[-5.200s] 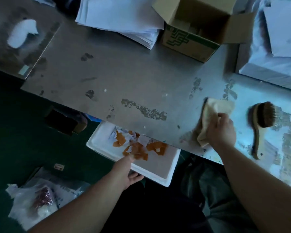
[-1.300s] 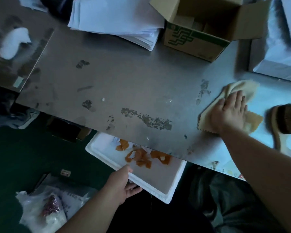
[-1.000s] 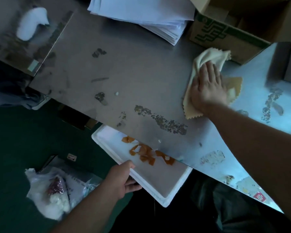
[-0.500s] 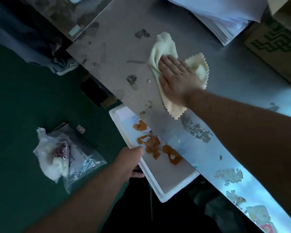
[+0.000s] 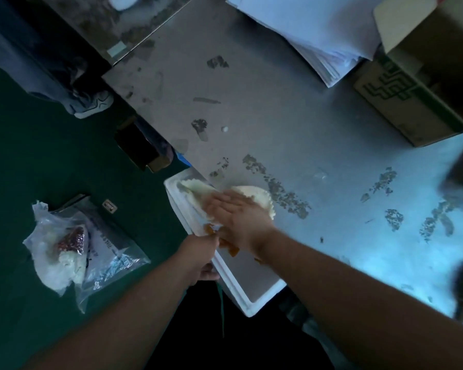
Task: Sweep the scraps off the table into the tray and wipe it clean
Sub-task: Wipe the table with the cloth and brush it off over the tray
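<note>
Wiping at the table (image 5: 305, 124) edge, the right hand (image 5: 238, 212), held flat, presses the cloth (image 5: 253, 194) over the tray (image 5: 259, 289), which the left hand (image 5: 198, 256) grips by its rim, scraps (image 5: 231, 251) inside; next, I think, another pass is needed.

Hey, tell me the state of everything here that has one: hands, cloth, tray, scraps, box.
tray, held below the table edge.
left hand, grips the tray's rim.
cloth, spread at the table edge, partly over the tray.
right hand, flat on the cloth.
orange scraps, in the tray, partly hidden by the right hand.
white scrap, on the table, unswept.
cardboard box, flaps open.
</note>
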### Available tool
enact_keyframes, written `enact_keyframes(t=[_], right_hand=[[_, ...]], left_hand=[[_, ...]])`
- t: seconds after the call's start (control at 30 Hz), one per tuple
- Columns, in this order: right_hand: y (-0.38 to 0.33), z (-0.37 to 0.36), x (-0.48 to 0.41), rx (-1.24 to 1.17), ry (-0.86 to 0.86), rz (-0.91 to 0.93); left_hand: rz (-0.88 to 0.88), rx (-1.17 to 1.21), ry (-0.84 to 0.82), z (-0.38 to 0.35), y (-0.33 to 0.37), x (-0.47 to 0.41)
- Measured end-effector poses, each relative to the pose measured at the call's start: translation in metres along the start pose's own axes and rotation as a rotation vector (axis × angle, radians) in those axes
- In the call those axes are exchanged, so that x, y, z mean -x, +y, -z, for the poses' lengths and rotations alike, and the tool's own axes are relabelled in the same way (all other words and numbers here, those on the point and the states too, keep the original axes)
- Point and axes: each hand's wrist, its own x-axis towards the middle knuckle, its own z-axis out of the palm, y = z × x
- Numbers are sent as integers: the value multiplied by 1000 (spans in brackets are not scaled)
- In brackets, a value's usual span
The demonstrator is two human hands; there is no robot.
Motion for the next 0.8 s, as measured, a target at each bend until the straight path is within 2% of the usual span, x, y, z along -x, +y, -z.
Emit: enact_keyframes(t=[0.07, 0.2, 0.3, 0.37, 0.47, 0.6, 0.73, 0.8], right_hand=[[4, -4, 13, -121, 141, -44], [18, 3, 47, -106, 369, -116], [20, 9, 68, -53, 424, -235], [13, 21, 79, -119, 448, -314], [3, 50, 98, -297, 624, -573], [10, 94, 151, -388, 937, -951], [51, 95, 222, -289, 1153, -1336], [76, 81, 247, -216, 1128, -1466]], left_hand=[[6, 19, -3, -1, -5, 1], [4, 19, 0, -4, -10, 4], [-11, 3, 0, -4, -10, 6], [-12, -14, 1, -5, -10, 8], [7, -25, 3, -5, -11, 7], [24, -49, -8, -6, -10, 6], [25, -82, -19, -11, -12, 5], [22, -86, -31, -13, -14, 4]])
